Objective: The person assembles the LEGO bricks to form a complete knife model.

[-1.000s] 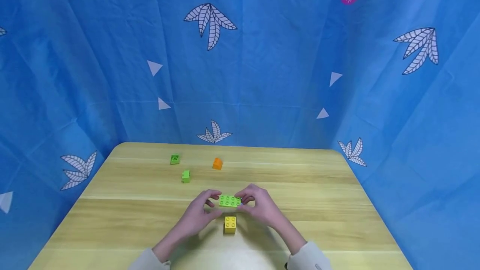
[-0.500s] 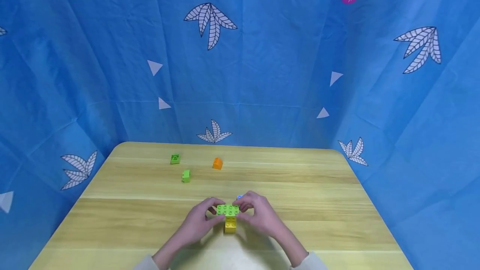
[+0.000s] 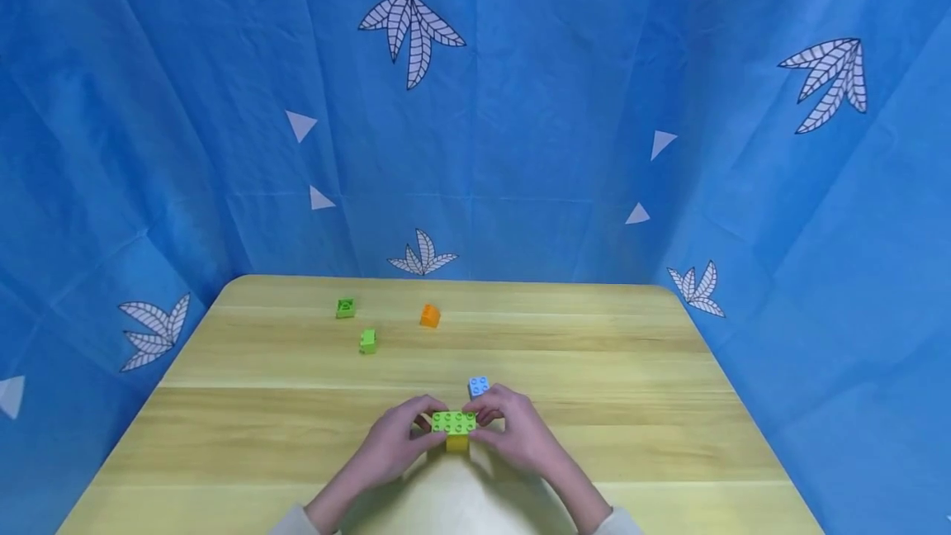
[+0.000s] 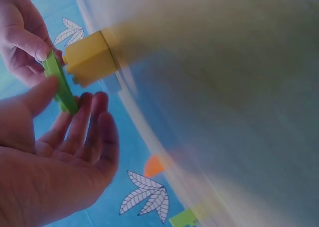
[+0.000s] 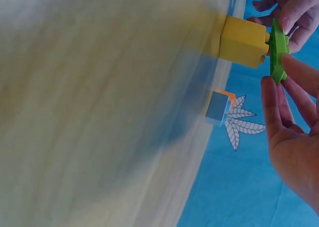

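Note:
A flat light-green toy brick (image 3: 454, 423) with two rows of studs is pinched at its two ends, by my left hand (image 3: 397, 440) on one side and my right hand (image 3: 515, 428) on the other. Thumbs press its near edge and fingertips its far edge. Directly under it stands a yellow toy brick (image 3: 457, 443) on the table, largely covered by the green one in the head view. From the side, in the right wrist view, the green plate (image 5: 277, 53) lies right at the studs of the yellow brick (image 5: 244, 42), slightly tilted.
A blue brick (image 3: 479, 386) stands just beyond my right fingers. Farther back on the wooden table (image 3: 594, 386) lie an orange brick (image 3: 430, 316) and two small green bricks, one nearer (image 3: 367, 342) and one behind (image 3: 345, 308). A blue patterned curtain (image 3: 475, 106) hangs around the table.
Both hands have brought the green brick toward me and over the yellow brick. The blue brick, formerly mostly hidden behind the right hand, now shows. The head view has tilted slightly down.

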`<act>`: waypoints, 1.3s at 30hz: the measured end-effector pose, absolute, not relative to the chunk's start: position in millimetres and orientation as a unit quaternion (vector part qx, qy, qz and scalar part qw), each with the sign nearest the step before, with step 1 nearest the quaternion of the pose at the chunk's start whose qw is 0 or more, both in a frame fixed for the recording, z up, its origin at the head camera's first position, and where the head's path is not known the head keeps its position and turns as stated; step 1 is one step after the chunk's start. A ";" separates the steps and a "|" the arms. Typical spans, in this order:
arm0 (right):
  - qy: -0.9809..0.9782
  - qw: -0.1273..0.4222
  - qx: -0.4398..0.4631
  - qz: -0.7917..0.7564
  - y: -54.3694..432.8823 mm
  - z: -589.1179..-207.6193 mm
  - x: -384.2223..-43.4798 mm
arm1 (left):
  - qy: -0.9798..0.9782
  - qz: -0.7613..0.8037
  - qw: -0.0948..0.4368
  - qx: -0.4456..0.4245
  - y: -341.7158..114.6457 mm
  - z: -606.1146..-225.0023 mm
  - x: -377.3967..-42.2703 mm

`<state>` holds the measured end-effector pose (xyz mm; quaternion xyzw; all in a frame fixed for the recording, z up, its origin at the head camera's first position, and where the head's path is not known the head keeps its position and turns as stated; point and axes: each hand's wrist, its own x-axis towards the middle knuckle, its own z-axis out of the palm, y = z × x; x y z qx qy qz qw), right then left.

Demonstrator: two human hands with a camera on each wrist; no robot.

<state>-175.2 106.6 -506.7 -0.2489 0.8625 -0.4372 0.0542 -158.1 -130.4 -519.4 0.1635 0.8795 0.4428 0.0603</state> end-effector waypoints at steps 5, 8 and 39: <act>0.863 0.054 -0.248 -0.438 107.4 -509.4 -174.9 | 0.879 0.442 0.069 0.166 -129.1 -519.1 -158.3; 0.863 0.054 -0.246 -0.439 108.2 -510.2 -174.2 | 0.878 0.442 0.077 0.169 -128.2 -518.7 -158.5; 0.851 0.104 -0.212 -0.470 103.8 -516.4 -173.1 | 0.876 0.436 0.107 0.176 -129.3 -518.0 -162.5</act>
